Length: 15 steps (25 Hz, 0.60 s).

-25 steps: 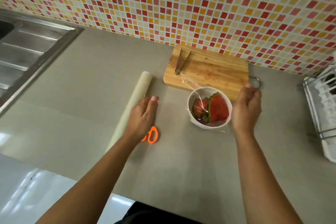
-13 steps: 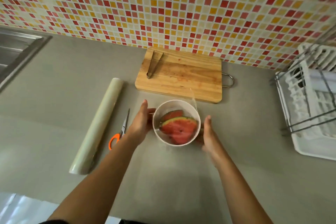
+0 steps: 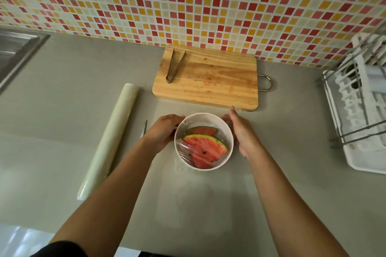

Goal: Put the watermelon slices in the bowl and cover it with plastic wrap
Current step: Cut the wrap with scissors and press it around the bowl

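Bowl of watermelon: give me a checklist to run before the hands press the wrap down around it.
1. Slices in bowl: ok. Both watermelon slices lie inside the white bowl.
2. Wrap over the opening: ok. Plastic wrap shows wrinkles and glare over the fruit.
3. Wrap sealed all round the rim: cannot tell. A loose flap lies on the counter at the bowl's near left; the far side is unclear.
4. Hands placed: ok. Left hand and right hand flank the bowl.
5. Wrap cut from roll: ok. The roll lies apart, to the left.
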Each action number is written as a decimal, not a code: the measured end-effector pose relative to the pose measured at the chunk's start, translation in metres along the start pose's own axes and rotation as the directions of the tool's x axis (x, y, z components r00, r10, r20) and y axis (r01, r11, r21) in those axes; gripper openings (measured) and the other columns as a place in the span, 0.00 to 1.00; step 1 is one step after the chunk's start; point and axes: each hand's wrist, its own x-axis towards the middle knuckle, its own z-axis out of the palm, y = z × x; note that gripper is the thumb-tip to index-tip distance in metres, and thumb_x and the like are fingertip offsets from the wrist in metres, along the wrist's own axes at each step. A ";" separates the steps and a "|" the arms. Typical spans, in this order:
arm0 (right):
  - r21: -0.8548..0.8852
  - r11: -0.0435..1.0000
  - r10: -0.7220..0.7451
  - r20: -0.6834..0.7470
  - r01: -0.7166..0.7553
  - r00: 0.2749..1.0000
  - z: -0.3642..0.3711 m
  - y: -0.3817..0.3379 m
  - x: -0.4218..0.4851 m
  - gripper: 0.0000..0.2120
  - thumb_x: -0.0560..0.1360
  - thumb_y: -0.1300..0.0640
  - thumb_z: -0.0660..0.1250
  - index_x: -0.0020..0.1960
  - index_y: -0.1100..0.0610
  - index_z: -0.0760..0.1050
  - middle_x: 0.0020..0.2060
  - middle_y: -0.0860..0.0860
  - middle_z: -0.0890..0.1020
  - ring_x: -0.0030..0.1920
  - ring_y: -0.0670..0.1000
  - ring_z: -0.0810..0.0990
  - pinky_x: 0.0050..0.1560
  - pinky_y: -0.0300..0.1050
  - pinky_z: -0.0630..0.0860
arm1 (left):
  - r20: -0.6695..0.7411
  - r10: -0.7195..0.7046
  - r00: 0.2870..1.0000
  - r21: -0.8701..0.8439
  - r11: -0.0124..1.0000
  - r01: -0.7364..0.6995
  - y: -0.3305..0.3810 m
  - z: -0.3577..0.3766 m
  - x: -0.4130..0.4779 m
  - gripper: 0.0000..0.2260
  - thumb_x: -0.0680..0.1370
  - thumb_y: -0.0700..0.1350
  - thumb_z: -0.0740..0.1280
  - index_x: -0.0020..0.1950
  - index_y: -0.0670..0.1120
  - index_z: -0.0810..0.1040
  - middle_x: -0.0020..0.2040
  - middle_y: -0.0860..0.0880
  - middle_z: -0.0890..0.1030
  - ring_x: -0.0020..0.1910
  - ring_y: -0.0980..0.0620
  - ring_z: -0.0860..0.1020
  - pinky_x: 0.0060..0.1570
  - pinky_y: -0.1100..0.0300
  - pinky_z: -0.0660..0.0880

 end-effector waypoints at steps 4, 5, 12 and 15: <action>0.203 0.979 0.003 -0.070 0.011 0.998 0.001 0.005 0.008 0.20 0.79 0.48 0.57 0.31 0.54 0.70 0.22 0.46 0.75 0.27 0.49 0.72 0.34 0.44 0.70 | -0.080 -0.009 0.997 -0.114 0.994 0.000 -0.001 -0.007 -0.002 0.13 0.81 0.43 0.59 0.38 0.41 0.73 0.35 0.45 0.79 0.34 0.50 0.77 0.35 0.59 0.77; 0.206 0.979 0.005 -0.066 0.009 0.998 0.001 0.005 0.008 0.19 0.79 0.49 0.56 0.31 0.54 0.69 0.23 0.47 0.75 0.26 0.48 0.72 0.33 0.44 0.69 | -0.118 -0.028 0.993 -0.162 0.987 0.008 -0.001 -0.010 -0.002 0.12 0.81 0.43 0.58 0.39 0.41 0.72 0.36 0.44 0.79 0.34 0.49 0.77 0.36 0.57 0.76; 0.164 0.979 0.085 0.196 -0.118 0.977 -0.008 -0.008 0.008 0.24 0.75 0.37 0.55 0.44 0.56 0.78 0.31 0.49 0.83 0.32 0.48 0.81 0.36 0.42 0.75 | -0.112 -0.167 0.980 -0.126 0.980 0.153 0.017 -0.005 -0.002 0.18 0.79 0.54 0.59 0.47 0.40 0.77 0.35 0.45 0.76 0.32 0.50 0.74 0.36 0.57 0.74; 0.030 0.995 0.086 0.190 -0.093 0.978 -0.008 -0.011 0.005 0.19 0.76 0.43 0.59 0.39 0.54 0.81 0.29 0.49 0.82 0.29 0.48 0.80 0.32 0.40 0.75 | -0.007 -0.022 1.000 0.319 0.947 0.023 0.023 -0.004 -0.003 0.19 0.78 0.55 0.63 0.46 0.39 0.80 0.38 0.43 0.79 0.36 0.49 0.77 0.39 0.55 0.77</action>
